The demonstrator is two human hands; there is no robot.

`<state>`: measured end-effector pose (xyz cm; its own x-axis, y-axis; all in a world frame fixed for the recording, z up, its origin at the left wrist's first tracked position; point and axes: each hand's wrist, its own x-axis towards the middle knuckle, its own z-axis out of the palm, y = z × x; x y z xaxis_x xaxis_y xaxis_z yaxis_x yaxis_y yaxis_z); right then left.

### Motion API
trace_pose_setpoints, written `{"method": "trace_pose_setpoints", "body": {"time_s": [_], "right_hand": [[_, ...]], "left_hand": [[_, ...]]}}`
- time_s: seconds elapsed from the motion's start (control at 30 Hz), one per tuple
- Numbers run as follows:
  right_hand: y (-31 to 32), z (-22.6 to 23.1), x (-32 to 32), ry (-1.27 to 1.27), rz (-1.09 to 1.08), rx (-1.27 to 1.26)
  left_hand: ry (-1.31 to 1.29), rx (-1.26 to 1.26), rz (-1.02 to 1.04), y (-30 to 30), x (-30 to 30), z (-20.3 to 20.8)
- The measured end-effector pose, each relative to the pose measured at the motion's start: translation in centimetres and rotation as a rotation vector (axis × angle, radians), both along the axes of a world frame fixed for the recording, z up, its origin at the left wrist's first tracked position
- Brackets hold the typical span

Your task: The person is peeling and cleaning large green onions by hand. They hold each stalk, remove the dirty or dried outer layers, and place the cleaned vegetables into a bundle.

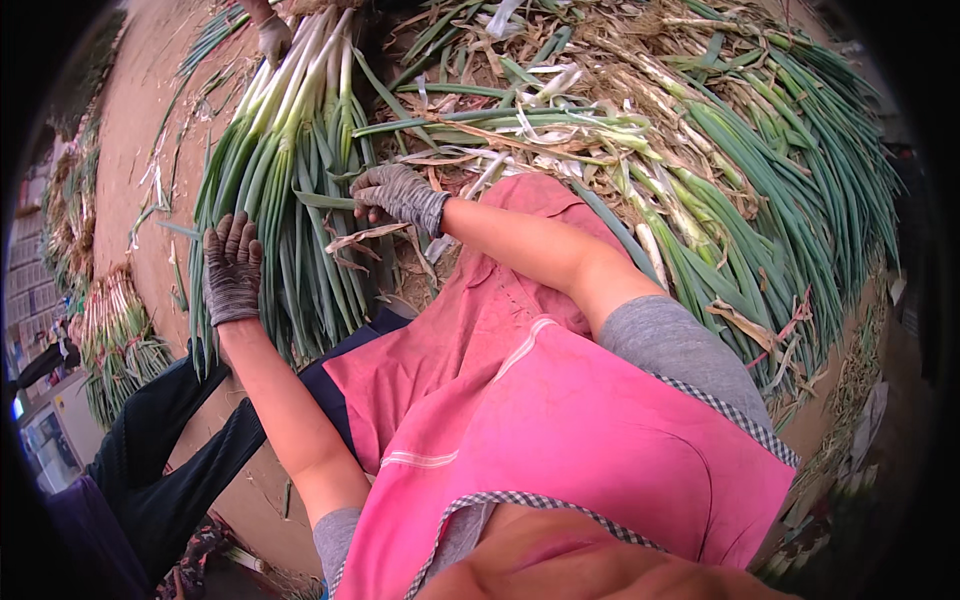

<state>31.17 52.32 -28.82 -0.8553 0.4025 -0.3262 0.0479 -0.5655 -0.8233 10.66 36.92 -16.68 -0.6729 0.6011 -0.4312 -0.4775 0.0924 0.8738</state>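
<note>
A big bunch of long green onions lies in front of me, white stalks at the far end and green leaves fanning toward me. Along its left edge rests my left hand in a grey striped glove, fingers stretched and touching the leaves. At the bunch's right side, my right hand, gloved the same way, has its fingers curled around the end of a green onion leaf. A dry, pale leaf hangs just below it. The far end of the bunch meets another person's gloved hand.
A large heap of green onions spreads on my right, with dry peelings nearer the middle. Smaller bunches stand at left on the brown ground. Dark trousers of someone close by show at lower left.
</note>
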Motion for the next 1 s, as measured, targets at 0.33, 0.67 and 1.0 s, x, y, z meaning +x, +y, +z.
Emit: {"method": "trace_pose_setpoints", "body": {"time_s": [0.33, 0.67, 1.0], "right_hand": [[15.7, -3.0, 33.5, -0.997, -0.777, 1.028], [14.2, -3.2, 47.1, -1.606, 0.099, 0.933], [12.9, 4.5, 44.0, -1.702, -0.085, 1.005]], "left_hand": [[0.155, -0.085, -0.365, 4.7, 7.8, 3.5], [0.144, -0.053, -0.373, 6.3, 9.7, 3.6], [0.155, -0.061, -0.441, 8.2, 11.3, 3.1]]}}
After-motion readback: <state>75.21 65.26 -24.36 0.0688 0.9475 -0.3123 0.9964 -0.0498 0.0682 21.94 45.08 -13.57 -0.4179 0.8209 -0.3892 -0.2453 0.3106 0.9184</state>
